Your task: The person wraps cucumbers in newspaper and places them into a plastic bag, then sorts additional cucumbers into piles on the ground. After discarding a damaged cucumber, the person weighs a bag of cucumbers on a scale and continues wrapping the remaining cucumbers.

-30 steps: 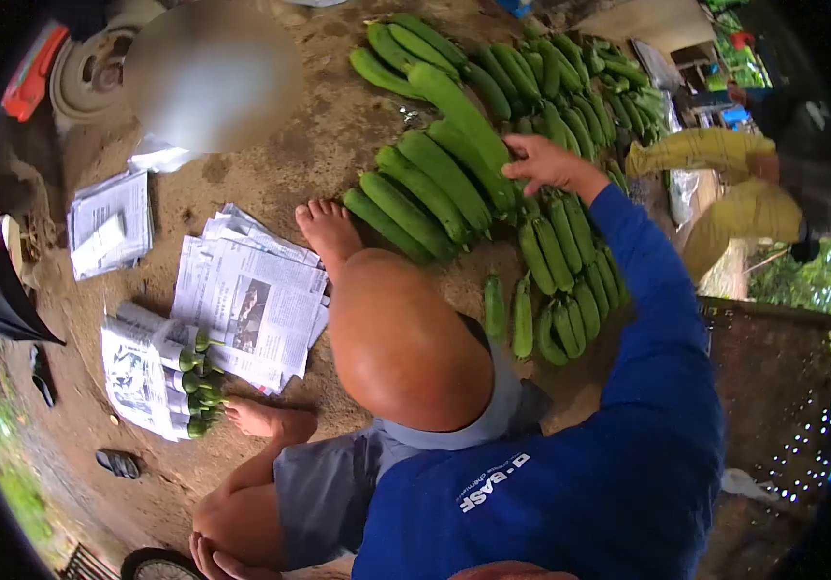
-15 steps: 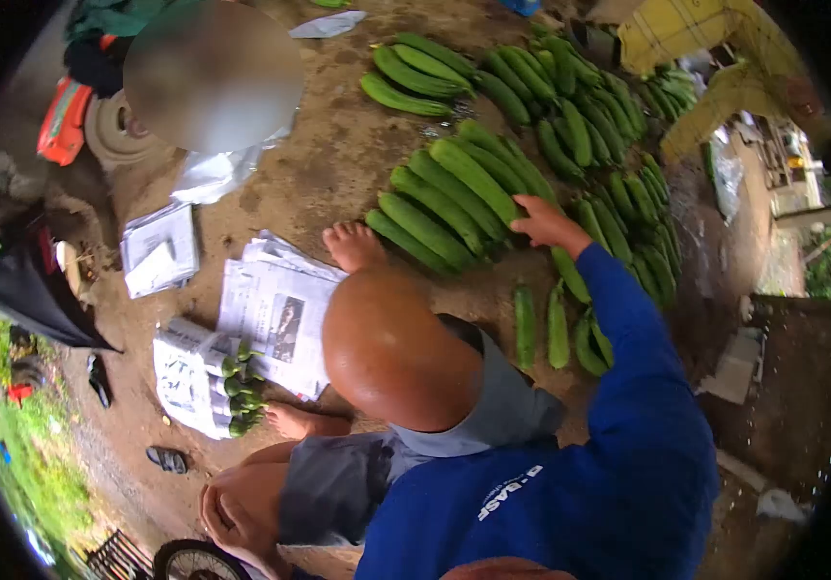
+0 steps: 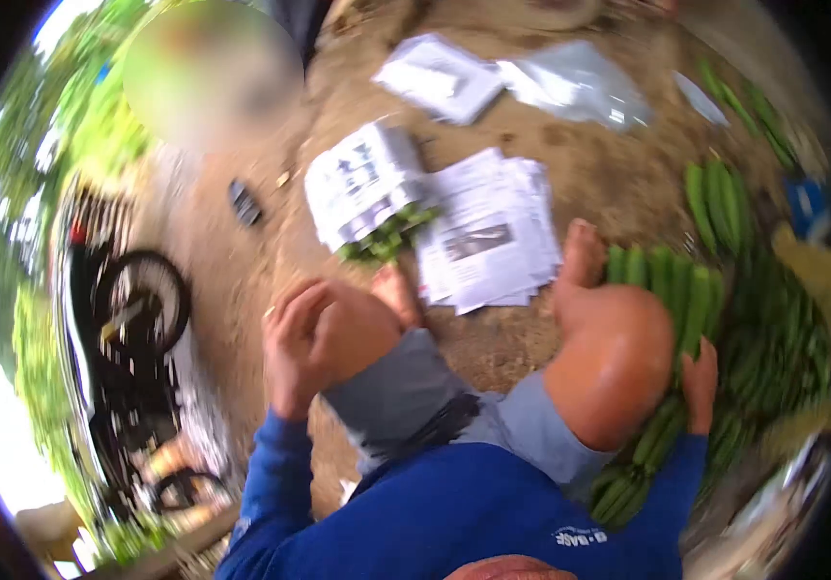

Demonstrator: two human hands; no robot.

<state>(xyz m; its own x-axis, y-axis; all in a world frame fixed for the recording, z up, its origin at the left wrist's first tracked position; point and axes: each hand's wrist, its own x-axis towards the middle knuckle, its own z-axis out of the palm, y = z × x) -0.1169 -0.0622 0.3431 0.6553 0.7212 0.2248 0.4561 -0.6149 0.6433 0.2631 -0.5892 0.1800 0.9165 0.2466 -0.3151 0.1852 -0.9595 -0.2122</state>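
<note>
My left hand (image 3: 301,333) rests on my left knee, fingers lying loosely over it with nothing held. At the right, my right hand (image 3: 700,382) is beside my right knee, its thumb and fingertips at the near end of a long green gourd (image 3: 697,307). That gourd lies in a row of similar gourds (image 3: 662,273), partly hidden behind my knee. Motion blur softens the right fingers. Between my feet and beyond lies a stack of newspaper sheets (image 3: 493,237). Left of it is a newspaper-wrapped bundle (image 3: 362,179) with green stem ends sticking out.
More gourds lie in a large heap (image 3: 768,338) at the right and a small group (image 3: 718,203) farther off. Clear plastic (image 3: 580,82) and another paper stack (image 3: 440,77) are at the back. A sandal (image 3: 243,203) and a motorbike (image 3: 130,319) are on the left.
My head view has swung left, so the papers and gourds appear farther right and the motorbike shows more fully. My left hand stays on the knee, and my right hand stays at the gourd row.
</note>
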